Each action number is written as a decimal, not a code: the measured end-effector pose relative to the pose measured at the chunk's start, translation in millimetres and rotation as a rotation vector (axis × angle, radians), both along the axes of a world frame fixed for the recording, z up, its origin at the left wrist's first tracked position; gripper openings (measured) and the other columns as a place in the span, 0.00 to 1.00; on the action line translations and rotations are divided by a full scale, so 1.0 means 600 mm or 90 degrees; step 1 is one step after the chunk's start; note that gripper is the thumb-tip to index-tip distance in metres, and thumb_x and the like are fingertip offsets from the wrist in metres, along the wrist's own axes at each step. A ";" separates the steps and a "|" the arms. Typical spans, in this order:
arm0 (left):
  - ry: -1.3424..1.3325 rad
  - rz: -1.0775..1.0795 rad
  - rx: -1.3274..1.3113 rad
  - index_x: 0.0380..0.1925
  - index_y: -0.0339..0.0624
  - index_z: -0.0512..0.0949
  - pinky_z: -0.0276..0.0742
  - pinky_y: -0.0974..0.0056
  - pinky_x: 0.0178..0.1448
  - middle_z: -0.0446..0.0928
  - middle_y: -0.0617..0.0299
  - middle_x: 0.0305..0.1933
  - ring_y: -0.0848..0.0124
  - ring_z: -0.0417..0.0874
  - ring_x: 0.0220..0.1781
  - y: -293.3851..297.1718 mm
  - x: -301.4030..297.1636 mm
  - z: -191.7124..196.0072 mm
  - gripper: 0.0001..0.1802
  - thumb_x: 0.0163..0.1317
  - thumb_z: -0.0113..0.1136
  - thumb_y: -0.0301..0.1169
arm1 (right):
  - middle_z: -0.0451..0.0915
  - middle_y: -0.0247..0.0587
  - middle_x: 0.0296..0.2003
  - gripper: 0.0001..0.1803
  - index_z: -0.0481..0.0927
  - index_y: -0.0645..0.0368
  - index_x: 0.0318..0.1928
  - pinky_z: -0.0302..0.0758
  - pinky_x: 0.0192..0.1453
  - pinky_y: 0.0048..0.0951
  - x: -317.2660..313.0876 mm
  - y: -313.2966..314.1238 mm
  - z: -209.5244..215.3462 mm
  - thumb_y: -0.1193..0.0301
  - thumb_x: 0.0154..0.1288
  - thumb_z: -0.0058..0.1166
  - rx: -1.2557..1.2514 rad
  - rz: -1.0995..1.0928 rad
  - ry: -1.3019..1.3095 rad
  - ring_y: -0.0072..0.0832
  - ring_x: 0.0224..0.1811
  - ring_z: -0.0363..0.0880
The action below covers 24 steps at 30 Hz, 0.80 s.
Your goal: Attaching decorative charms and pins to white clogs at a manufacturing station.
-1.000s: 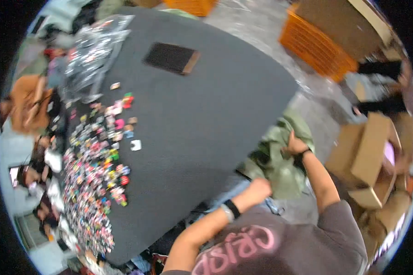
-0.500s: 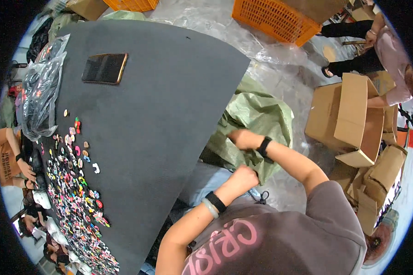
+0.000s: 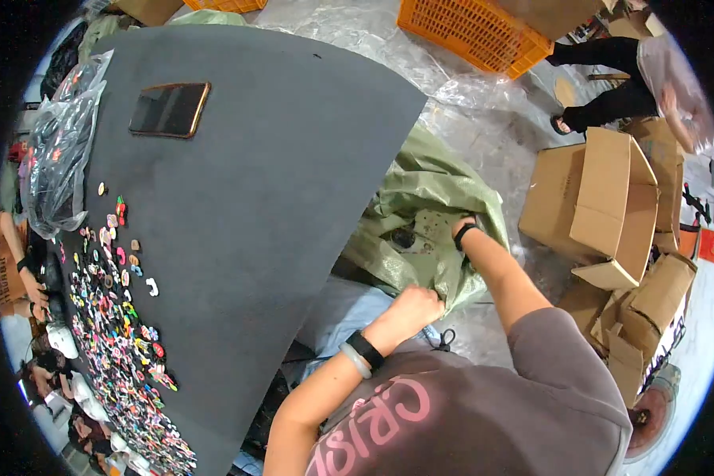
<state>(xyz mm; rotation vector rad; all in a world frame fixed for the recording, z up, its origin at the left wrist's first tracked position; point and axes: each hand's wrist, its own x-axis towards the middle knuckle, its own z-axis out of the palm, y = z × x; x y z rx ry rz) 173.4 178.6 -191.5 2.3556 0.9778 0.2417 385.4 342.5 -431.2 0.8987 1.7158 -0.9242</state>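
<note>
1. Where our forearms come in from the lower edge, our left hand (image 3: 412,305) is clenched on the near rim of the green woven sack (image 3: 428,214), which lies on the floor just beside the right edge of the dark tabletop (image 3: 278,174).
2. Our right hand (image 3: 462,224) goes into the sack's mouth up to the wristband; we cannot tell what its fingers are doing.
3. We judge the sack soft, limp and light in itself, rather slick, so it is best taken by a bunched rim.
4. We count one sack, and one phone (image 3: 169,109) towards the tabletop's far left corner.
5. Along the left edge lie small colourful pieces (image 3: 119,317), too many to count, and one clear bag (image 3: 59,159).
6. Farther right stand several cardboard boxes (image 3: 603,206), and beyond them one orange crate (image 3: 476,32).
</note>
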 end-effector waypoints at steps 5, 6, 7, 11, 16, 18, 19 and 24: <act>0.028 0.007 -0.034 0.25 0.42 0.77 0.80 0.57 0.37 0.78 0.56 0.27 0.61 0.84 0.32 -0.011 -0.017 0.000 0.03 0.53 0.56 0.28 | 0.83 0.47 0.49 0.27 0.82 0.59 0.52 0.73 0.57 0.39 0.014 -0.084 0.016 0.53 0.59 0.58 -0.001 0.005 -0.004 0.41 0.51 0.80; 0.014 0.020 -0.029 0.25 0.42 0.77 0.80 0.56 0.37 0.78 0.56 0.27 0.60 0.84 0.32 -0.012 -0.016 0.000 0.03 0.53 0.56 0.27 | 0.83 0.47 0.50 0.27 0.82 0.59 0.52 0.73 0.58 0.39 0.015 -0.071 0.016 0.53 0.59 0.58 -0.002 0.000 -0.011 0.40 0.52 0.80; -0.002 0.029 -0.026 0.25 0.41 0.77 0.79 0.56 0.38 0.77 0.56 0.27 0.59 0.84 0.32 -0.015 -0.014 0.000 0.03 0.53 0.55 0.27 | 0.82 0.47 0.51 0.28 0.82 0.59 0.53 0.72 0.58 0.38 0.028 -0.059 0.019 0.53 0.59 0.58 -0.004 -0.008 -0.019 0.40 0.52 0.79; -0.057 0.044 -0.014 0.25 0.41 0.76 0.79 0.55 0.38 0.77 0.56 0.26 0.58 0.83 0.33 -0.012 -0.005 -0.010 0.03 0.53 0.55 0.27 | 0.82 0.47 0.54 0.29 0.81 0.58 0.56 0.71 0.61 0.37 0.084 0.031 0.038 0.52 0.59 0.57 0.001 -0.034 -0.063 0.39 0.55 0.78; -0.071 0.201 -0.244 0.45 0.33 0.69 0.79 0.48 0.46 0.73 0.42 0.45 0.45 0.81 0.41 -0.019 -0.020 -0.016 0.20 0.50 0.61 0.24 | 0.71 0.44 0.66 0.34 0.72 0.59 0.65 0.63 0.70 0.32 0.043 0.048 0.219 0.49 0.67 0.50 0.123 -0.487 0.247 0.35 0.65 0.69; -0.129 0.299 -0.287 0.51 0.33 0.64 0.77 0.47 0.50 0.69 0.38 0.51 0.42 0.79 0.46 -0.008 -0.009 -0.017 0.28 0.49 0.62 0.24 | 0.72 0.43 0.65 0.29 0.73 0.61 0.64 0.63 0.70 0.32 0.102 0.045 0.194 0.55 0.70 0.48 0.076 -0.391 0.327 0.35 0.65 0.69; -0.170 0.406 -0.334 0.58 0.32 0.59 0.76 0.46 0.54 0.65 0.35 0.56 0.40 0.77 0.51 -0.005 -0.013 -0.018 0.37 0.47 0.63 0.23 | 0.73 0.42 0.64 0.27 0.73 0.60 0.63 0.63 0.70 0.32 0.108 0.043 0.196 0.58 0.70 0.46 0.011 -0.325 0.342 0.34 0.64 0.70; -0.179 0.425 -0.435 0.75 0.39 0.37 0.71 0.52 0.66 0.45 0.38 0.78 0.37 0.70 0.63 0.018 -0.045 -0.063 0.66 0.39 0.70 0.31 | 0.82 0.38 0.49 0.21 0.80 0.63 0.53 0.72 0.58 0.31 0.027 0.014 0.294 0.59 0.74 0.45 -0.035 -0.342 0.394 0.27 0.51 0.75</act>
